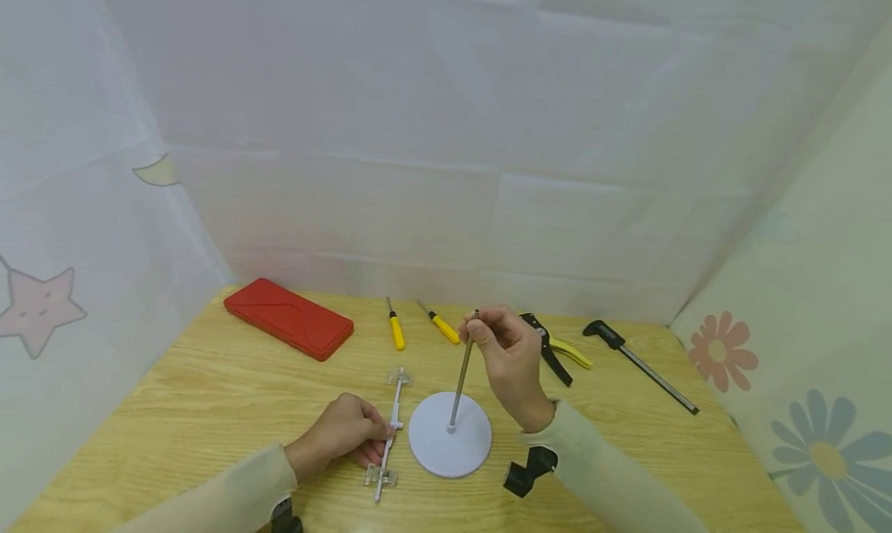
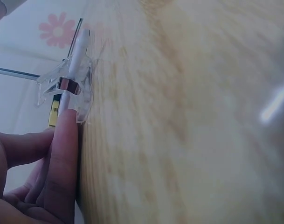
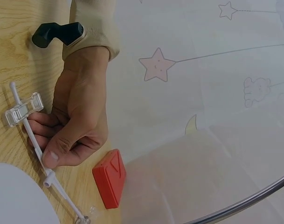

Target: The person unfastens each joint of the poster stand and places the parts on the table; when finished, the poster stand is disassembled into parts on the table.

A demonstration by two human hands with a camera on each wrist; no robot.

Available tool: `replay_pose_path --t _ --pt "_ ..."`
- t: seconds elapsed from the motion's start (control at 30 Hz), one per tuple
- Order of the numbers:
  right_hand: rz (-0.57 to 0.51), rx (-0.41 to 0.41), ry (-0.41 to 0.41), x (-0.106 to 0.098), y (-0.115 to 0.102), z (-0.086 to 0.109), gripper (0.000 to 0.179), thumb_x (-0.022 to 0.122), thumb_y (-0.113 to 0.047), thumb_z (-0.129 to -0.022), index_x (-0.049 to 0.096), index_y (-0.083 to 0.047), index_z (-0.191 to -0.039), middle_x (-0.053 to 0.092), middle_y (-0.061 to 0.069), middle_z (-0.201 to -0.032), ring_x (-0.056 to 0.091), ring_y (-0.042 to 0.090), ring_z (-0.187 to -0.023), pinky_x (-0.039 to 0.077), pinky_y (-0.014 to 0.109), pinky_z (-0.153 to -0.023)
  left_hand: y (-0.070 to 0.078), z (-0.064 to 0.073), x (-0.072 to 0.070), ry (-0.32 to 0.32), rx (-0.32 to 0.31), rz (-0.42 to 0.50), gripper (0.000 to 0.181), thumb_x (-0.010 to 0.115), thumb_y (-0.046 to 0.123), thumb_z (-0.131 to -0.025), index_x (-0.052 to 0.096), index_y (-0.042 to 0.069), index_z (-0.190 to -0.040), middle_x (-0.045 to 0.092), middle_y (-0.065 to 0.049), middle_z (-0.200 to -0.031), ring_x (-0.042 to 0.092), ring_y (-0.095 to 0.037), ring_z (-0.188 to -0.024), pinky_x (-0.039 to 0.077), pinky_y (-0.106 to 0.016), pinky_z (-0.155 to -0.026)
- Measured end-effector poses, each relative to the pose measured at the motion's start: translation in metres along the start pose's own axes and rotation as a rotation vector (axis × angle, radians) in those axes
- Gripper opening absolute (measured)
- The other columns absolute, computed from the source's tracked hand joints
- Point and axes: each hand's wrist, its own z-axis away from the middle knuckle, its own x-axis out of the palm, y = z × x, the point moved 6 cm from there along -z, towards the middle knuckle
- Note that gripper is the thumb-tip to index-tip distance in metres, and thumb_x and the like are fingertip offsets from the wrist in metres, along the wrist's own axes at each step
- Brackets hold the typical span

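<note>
My left hand [image 1: 351,431] pinches a thin white rod [image 1: 388,445] near its middle, low over the wooden table. Clear plastic clips [image 2: 66,86] sit near both ends of the rod, and a short white socket [image 3: 49,179] sticks out from its middle. Just right of it stands a round white base [image 1: 465,452] with a slim metal pole [image 1: 462,378] rising from its center, leaning slightly right. Up at the pole's top, my right hand [image 1: 512,359] pinches it between thumb and fingers. In the right wrist view the pole crosses the lower right corner.
A red case [image 1: 289,318] lies at the back left. Two yellow-handled screwdrivers [image 1: 396,331] lie behind the base. Pliers with black and yellow handles [image 1: 554,351] are beyond my right hand, and a black-headed caliper [image 1: 648,366] lies farther right. Printed cloth [image 1: 418,169] walls the table's back and sides.
</note>
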Motion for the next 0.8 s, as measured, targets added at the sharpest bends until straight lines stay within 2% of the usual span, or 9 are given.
replay_pose_path --t 0.2,0.3,0.37,0.47,0.53,0.63,0.8 --pt "-0.023 0.035 -0.034 0.001 0.002 0.001 0.012 0.06 -0.001 -0.099 0.063 0.01 -0.099 0.066 0.029 -0.089 0.068 0.02 -0.079 0.06 0.025 -0.073 0.001 0.0 -0.002 0.007 0.005 0.002 0.015 0.078 0.015 -0.086 0.074 0.001 -0.083 0.071 -0.008 -0.065 0.067 -0.011 -0.052 0.058 -0.03 -0.051" --pt "-0.036 0.047 -0.068 0.002 0.003 0.003 0.011 0.059 -0.001 -0.099 0.063 0.009 -0.101 0.065 0.029 -0.091 0.066 0.025 -0.08 0.06 0.027 -0.074 0.007 -0.002 -0.006 0.048 0.043 -0.027 0.017 0.077 0.017 -0.087 0.072 0.002 -0.08 0.069 -0.007 -0.064 0.065 -0.011 -0.052 0.057 -0.029 -0.05" --pt "-0.036 0.062 -0.092 0.002 0.004 0.004 0.012 0.06 -0.002 -0.098 0.062 0.008 -0.104 0.065 0.028 -0.093 0.067 0.024 -0.082 0.061 0.03 -0.075 0.017 -0.003 -0.009 0.105 0.105 -0.063 0.018 0.077 0.018 -0.087 0.071 0.004 -0.078 0.069 -0.007 -0.064 0.064 -0.012 -0.053 0.056 -0.028 -0.05" --pt "-0.018 0.09 -0.124 0.003 0.006 0.006 0.013 0.062 -0.001 -0.096 0.062 0.006 -0.106 0.065 0.025 -0.096 0.068 0.018 -0.088 0.061 0.03 -0.078 0.039 -0.003 -0.013 0.202 0.248 -0.151 0.012 0.078 0.019 -0.087 0.073 0.011 -0.081 0.072 -0.002 -0.071 0.065 -0.01 -0.063 0.055 -0.023 -0.055" --pt "-0.003 0.118 -0.142 0.004 0.007 0.007 0.014 0.064 -0.001 -0.095 0.062 0.005 -0.108 0.065 0.024 -0.098 0.068 0.013 -0.093 0.06 0.029 -0.082 0.054 -0.003 -0.011 0.223 0.334 -0.195 0.007 0.079 0.019 -0.086 0.074 0.015 -0.087 0.074 0.001 -0.081 0.068 -0.01 -0.073 0.056 -0.022 -0.063" --pt "0.017 0.151 -0.177 0.005 0.011 0.009 0.017 0.065 0.0 -0.094 0.062 0.004 -0.11 0.065 0.023 -0.103 0.066 0.011 -0.098 0.059 0.028 -0.087 0.072 -0.004 -0.001 0.175 0.421 -0.221 0.014 0.079 0.02 -0.086 0.076 0.017 -0.099 0.076 0.0 -0.095 0.069 -0.011 -0.085 0.056 -0.02 -0.073" --pt "0.033 0.204 -0.267 0.008 0.022 0.014 0.024 0.066 -0.001 -0.093 0.062 0.003 -0.117 0.067 0.023 -0.107 0.066 0.01 -0.101 0.058 0.029 -0.09 0.081 -0.011 0.024 0.046 0.451 -0.226 0.028 0.079 0.023 -0.087 0.075 0.01 -0.111 0.075 -0.009 -0.108 0.069 -0.012 -0.093 0.056 -0.02 -0.078"
